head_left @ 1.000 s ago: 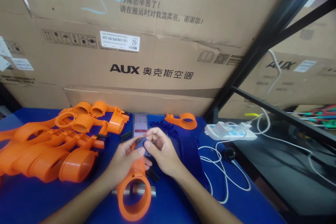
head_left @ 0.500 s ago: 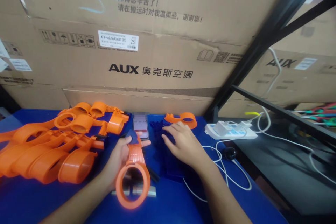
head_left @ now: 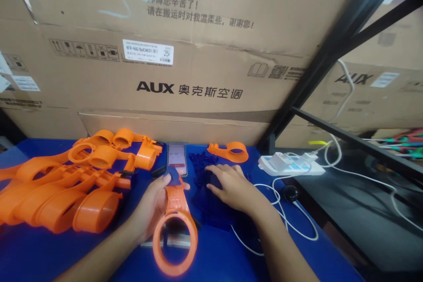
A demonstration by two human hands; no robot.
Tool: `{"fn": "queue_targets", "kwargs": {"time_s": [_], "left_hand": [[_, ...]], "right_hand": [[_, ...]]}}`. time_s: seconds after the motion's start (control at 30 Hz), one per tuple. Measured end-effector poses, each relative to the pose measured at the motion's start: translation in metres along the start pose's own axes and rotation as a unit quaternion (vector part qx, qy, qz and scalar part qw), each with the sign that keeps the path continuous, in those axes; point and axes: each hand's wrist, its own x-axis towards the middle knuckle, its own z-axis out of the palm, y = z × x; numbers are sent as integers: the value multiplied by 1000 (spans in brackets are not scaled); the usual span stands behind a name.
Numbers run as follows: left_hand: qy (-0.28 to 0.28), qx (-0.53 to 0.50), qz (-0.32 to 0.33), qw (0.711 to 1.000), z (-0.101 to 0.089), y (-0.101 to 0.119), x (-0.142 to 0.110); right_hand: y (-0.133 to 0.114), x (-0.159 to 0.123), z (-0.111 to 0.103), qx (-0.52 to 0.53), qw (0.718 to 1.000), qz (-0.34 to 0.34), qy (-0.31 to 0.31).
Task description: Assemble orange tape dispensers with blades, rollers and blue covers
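My left hand [head_left: 153, 202] is closed around the narrow end of an orange plastic tape dispenser [head_left: 175, 244], whose large ring hangs toward me. My thumb presses a small blue plastic piece [head_left: 174, 176] at the top of it. My right hand [head_left: 231, 186] is over a pile of dark blue plastic parts [head_left: 201, 163], fingers bent and apart. Its fingertips touch or nearly touch the pile, and I cannot make out anything held in them.
Several orange tape dispensers [head_left: 97, 211] lie heaped at the left; one orange piece [head_left: 236, 152] lies behind my right hand. A phone [head_left: 177, 158] stands at the back. White power strip [head_left: 291, 165] and cables are at the right. A large cardboard box [head_left: 198, 110] closes off the back.
My left hand has moved slightly right and toward me with the orange dispenser. My right hand has shifted slightly down and right over the blue parts.
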Motion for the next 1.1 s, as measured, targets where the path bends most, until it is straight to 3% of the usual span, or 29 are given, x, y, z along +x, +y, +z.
{"fn": "queue_targets", "kwargs": {"time_s": [0.23, 0.4, 0.53, 0.67, 0.77, 0.87, 0.97, 1.1], "left_hand": [[21, 13, -3, 1000, 2, -2, -1], [16, 28, 10, 999, 4, -3, -2], [-5, 31, 36, 999, 7, -4, -4], [-88, 61, 38, 994, 5, -7, -6], [-143, 79, 43, 986, 2, -12, -7], [-142, 58, 66, 986, -2, -15, -8], [-101, 19, 67, 992, -5, -13, -8], [-67, -10, 48, 997, -6, -8, -8]], "right_hand": [[1, 3, 2, 21, 1000, -7, 22], [-3, 6, -10, 147, 985, -23, 88], [-13, 7, -20, 287, 945, -23, 155], [-42, 7, -14, 412, 886, -8, 213], [-66, 7, -4, 485, 845, 13, 226], [-80, 5, -1, 541, 818, -6, 196], [-81, 3, -3, 549, 817, -13, 174], [-78, 2, -3, 510, 848, 30, 143]]}}
